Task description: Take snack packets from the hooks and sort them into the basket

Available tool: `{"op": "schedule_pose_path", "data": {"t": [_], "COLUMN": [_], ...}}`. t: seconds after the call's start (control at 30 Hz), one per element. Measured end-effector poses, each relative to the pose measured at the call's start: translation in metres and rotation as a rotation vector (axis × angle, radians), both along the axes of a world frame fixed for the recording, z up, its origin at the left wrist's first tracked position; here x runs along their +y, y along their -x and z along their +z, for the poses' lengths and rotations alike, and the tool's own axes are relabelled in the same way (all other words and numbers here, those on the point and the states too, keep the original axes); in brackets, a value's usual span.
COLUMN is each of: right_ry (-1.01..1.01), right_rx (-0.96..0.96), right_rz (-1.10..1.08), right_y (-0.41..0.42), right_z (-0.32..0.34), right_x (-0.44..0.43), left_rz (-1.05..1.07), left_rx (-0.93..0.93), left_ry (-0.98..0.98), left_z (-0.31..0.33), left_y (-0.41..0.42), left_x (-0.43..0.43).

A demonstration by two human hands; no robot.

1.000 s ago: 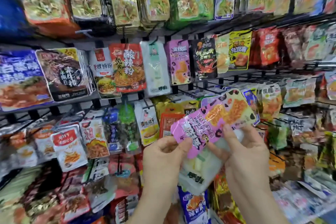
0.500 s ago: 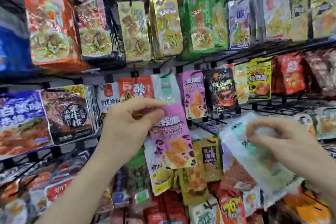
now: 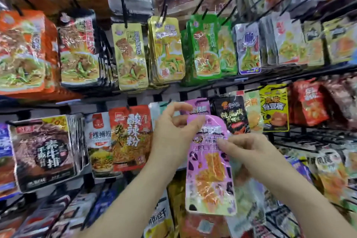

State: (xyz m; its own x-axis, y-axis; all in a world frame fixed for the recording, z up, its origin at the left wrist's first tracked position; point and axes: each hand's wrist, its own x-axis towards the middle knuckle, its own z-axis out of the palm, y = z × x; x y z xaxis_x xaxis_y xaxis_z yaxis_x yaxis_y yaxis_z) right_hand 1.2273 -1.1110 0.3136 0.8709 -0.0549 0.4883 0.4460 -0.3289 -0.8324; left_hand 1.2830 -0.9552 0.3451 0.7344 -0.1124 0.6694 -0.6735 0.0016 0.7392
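A pink snack packet (image 3: 210,176) with orange food printed on it hangs upright in front of the rack. My left hand (image 3: 173,137) pinches its top edge just below the hook row. My right hand (image 3: 251,150) is closed around a pale, see-through packet (image 3: 245,195) that hangs behind the pink one, and its fingertips touch the pink packet's right edge. A matching pink packet (image 3: 201,106) hangs on a hook right behind my left hand. No basket is in view.
Black wire hooks (image 3: 121,2) jut out from the wall rack, loaded with packets. Yellow packets (image 3: 166,50) and green packets (image 3: 206,48) hang above. A red noodle packet (image 3: 131,137) and a dark packet (image 3: 42,152) hang at left, a black packet (image 3: 231,118) at right.
My left hand has carried the pink packet rightward and higher, up to the hook row. My right hand has come in from the right with the pale packet to meet it. The view has tilted upward.
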Motion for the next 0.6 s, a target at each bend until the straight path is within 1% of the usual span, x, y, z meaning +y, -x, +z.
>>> {"op": "schedule_pose_path", "data": {"t": [0.07,0.2,0.3,0.47,0.6], "right_ry": [-0.055,-0.094,-0.077,-0.102,-0.101], "right_rx": [-0.006,-0.011,-0.053,-0.032,-0.045], "right_rz": [0.005,0.046,0.048,0.095,0.142], "right_y": [-0.009,-0.026,-0.042,-0.057,-0.063], "right_z": [0.004,0.020,0.026,0.027,0.027], "right_x": [-0.009,-0.025,-0.036,-0.045,-0.048], "left_rz": [0.036,0.099,0.162,0.292,0.354], "left_rx": [0.005,-0.057,-0.115,-0.145,-0.177], "left_ry": [-0.032,-0.043,-0.060,-0.094,-0.140], "left_z": [-0.002,0.009,0.016,0.013,0.016], "left_y": [-0.005,-0.011,-0.015,-0.021,-0.024], "left_x": [-0.011,-0.031,-0.041,-0.052,-0.056]}}
